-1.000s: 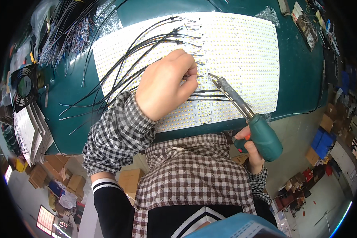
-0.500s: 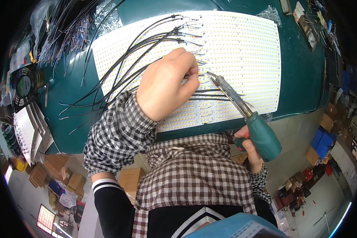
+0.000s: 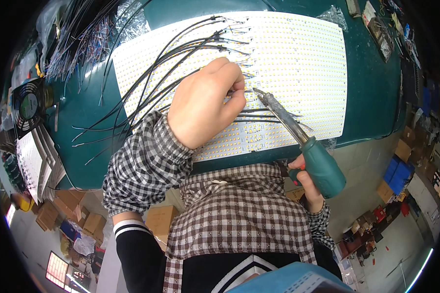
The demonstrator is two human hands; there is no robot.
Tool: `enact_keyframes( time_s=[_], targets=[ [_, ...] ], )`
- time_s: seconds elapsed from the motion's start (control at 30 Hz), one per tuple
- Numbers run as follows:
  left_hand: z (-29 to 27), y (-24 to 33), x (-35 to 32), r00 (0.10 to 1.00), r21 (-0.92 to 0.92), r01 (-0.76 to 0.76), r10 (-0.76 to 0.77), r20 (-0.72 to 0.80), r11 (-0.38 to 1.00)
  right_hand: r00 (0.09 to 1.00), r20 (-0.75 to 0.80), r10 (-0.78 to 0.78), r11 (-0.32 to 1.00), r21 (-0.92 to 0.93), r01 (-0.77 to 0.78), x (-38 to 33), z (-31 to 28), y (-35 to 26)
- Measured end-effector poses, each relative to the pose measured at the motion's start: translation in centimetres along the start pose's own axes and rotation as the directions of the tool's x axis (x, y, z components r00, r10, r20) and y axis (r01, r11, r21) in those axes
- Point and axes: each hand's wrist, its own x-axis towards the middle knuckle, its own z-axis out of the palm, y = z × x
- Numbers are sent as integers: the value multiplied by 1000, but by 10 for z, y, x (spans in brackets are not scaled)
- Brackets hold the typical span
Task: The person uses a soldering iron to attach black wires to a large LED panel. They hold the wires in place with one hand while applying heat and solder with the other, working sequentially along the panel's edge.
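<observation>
A large white LED panel with rows of small yellow dots lies on the green table. Several thin black wires run across its left half. My left hand rests on the panel and pinches one wire end at its fingertips. My right hand grips the teal handle of a soldering iron. The iron's metal tip sits just right of my left fingertips, on the panel.
A bundle of loose wires lies at the table's far left corner. A small black fan stands at the left edge, with stacked white panels below it. Cardboard boxes and blue crates stand on the floor.
The soldering iron's tip has shifted slightly left, toward my left fingertips. My left hand stays on the panel holding the wire.
</observation>
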Motion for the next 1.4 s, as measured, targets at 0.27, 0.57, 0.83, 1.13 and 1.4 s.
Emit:
enact_keyframes(
  time_s=[0.27,0.57,0.83,1.13,1.4],
  targets=[
    [0,0,0,1000,-3,5,-5,2,1000,998,-46,-42,994,97,46,1,5,1],
    [-8,-2,-4,996,-11,-62,63,56,998,999,-33,-1,995,96,4,3,3,-8],
    [0,-1,-4,993,64,-118,117,17,991,996,-86,-7,985,173,22,2,5,-5],
    [9,0,-3,996,-59,-38,33,-84,998,996,-89,11,979,206,7,1,5,-6],
    [11,-2,0,996,-63,-46,41,-83,997,995,-90,43,976,218,-23,1,6,-9]
  ],
)
